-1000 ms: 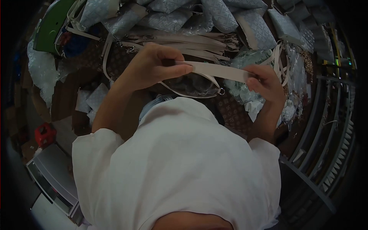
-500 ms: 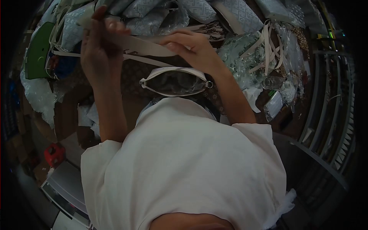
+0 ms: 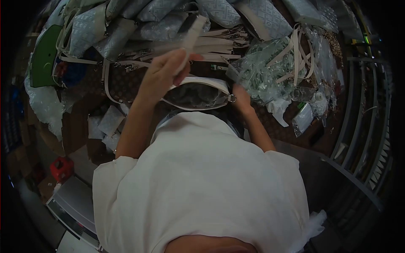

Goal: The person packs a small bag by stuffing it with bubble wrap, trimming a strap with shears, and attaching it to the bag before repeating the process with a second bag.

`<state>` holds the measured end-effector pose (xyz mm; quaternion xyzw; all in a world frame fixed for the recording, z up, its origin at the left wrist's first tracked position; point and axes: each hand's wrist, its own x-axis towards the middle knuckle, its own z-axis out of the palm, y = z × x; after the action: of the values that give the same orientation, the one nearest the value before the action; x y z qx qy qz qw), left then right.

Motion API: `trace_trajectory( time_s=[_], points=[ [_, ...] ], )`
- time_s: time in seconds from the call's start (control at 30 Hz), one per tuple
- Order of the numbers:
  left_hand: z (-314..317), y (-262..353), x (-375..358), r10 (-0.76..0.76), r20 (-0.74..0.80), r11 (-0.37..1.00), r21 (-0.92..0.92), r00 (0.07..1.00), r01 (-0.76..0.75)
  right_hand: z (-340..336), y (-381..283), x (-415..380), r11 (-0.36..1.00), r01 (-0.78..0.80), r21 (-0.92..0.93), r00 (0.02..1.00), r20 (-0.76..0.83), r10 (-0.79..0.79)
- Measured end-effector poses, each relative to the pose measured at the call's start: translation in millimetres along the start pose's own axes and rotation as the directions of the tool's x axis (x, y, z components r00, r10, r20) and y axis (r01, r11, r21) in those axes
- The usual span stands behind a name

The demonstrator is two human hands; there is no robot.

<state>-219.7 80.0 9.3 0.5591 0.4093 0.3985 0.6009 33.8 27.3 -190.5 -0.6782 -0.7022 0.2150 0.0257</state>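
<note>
A small white pouch [image 3: 198, 80] with an open zipper lies in front of me on the brown patterned tabletop [image 3: 126, 78]. My left hand [image 3: 162, 76] is raised above its left part and grips a pale strip [image 3: 187, 36], blurred by motion, that points up and away. My right hand [image 3: 241, 96] rests low at the pouch's right end, beside the metal ring [image 3: 231, 98]; whether it grips the pouch is unclear. My white shirt hides the near edge of the table.
Grey patterned bags [image 3: 219, 10] are piled along the far side, with a bundle of pale straps [image 3: 215, 42] in front of them. Clear plastic wrappers [image 3: 270, 67] lie to the right, a green object [image 3: 42, 55] to the left, and metal racking [image 3: 363, 126] at far right.
Both hands have dropped from the upper left. The right hand let go of the long strap and went down to the pouch's right end. The left hand now swings a pale strip.
</note>
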Motion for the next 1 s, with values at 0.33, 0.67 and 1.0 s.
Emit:
trace_trajectory(
  time_s=[0.33, 0.67, 1.0],
  points=[
    [16.6, 15.8, -34.5, -0.155, 0.23, 0.931, -0.291, 0.961, 0.22, -110.7, -17.8, -36.7, 0.716, -0.186, 0.673, 0.95, -0.063, 0.306],
    [19.4, 32.8, -51.4, -0.191, 0.271, 0.903, -0.329, 0.944, 0.277, -181.5, -127.2, -63.3, 0.705, 0.629, 0.328, 0.724, -0.579, -0.375],
    [20.5, 27.5, -54.4, -0.174, 0.26, 0.935, -0.258, 0.95, 0.242, -176.7, -132.7, -58.9, 0.704, 0.688, 0.177, 0.652, -0.577, -0.491]
  ],
)
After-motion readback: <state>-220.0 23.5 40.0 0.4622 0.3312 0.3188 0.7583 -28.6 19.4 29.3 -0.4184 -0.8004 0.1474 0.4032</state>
